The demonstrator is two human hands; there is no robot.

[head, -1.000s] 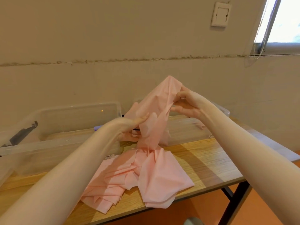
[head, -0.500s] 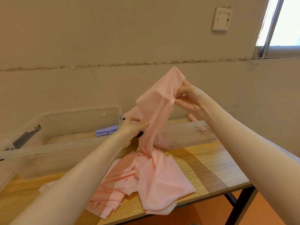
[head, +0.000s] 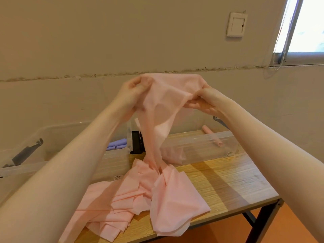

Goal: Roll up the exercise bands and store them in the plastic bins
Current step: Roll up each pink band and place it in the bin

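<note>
Above the table (head: 219,179), left hand (head: 133,92) and right hand (head: 205,100) pinch the pink band's (head: 168,95) end, apparently spread for rolling; next, a tight first turn toward the bin (head: 198,146) at 1 o'clock.

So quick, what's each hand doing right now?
Left hand: grips the top edge of the pink exercise band.
Right hand: pinches the same band's top edge.

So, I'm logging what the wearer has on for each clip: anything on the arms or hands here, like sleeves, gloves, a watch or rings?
Nothing shows. Both forearms are bare as far as the frame reaches, with no sleeve edge in view. The left hand and right hand wear no gloves; no watch, bracelet or ring is visible.
</note>
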